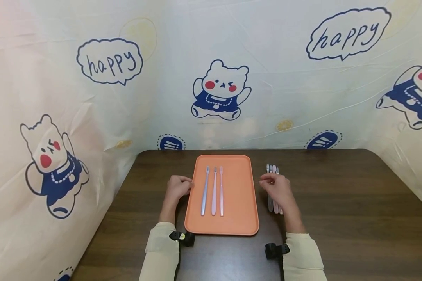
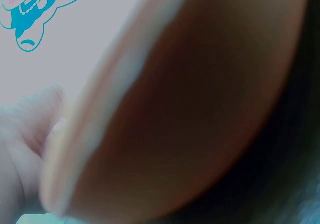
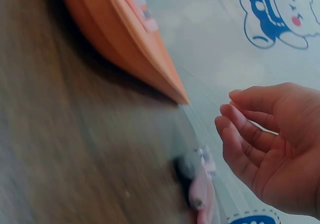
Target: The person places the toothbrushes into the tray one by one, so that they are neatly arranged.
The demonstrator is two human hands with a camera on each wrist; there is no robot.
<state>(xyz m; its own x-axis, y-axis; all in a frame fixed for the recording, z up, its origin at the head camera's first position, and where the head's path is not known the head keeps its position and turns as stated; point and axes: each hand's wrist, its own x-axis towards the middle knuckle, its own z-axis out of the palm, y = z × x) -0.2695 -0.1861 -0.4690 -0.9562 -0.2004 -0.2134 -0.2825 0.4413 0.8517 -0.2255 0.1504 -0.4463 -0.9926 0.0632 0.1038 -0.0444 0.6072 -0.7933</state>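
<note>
On the orange tray [image 1: 237,195] lie three toothbrushes, side by side with heads pointing away: a blue one [image 1: 204,193], a lilac one [image 1: 213,195] and a pink one [image 1: 221,195]. My left hand [image 1: 178,187] grips the tray's left rim; the left wrist view shows the hand [image 2: 22,151] right behind the tray edge [image 2: 110,99]. Over a row of several more toothbrushes [image 1: 275,206] hovers my right hand [image 1: 277,189], fingers loosely bent and holding nothing. These toothbrushes [image 3: 202,189] show below the right hand [image 3: 280,139] in the right wrist view.
A dark wooden table [image 1: 344,203] carries the tray and the toothbrushes. Behind it hangs a pale printed cloth [image 1: 285,89] with cartoon bears, which also runs along both sides. A small black camera [image 1: 186,239] sits at each wrist.
</note>
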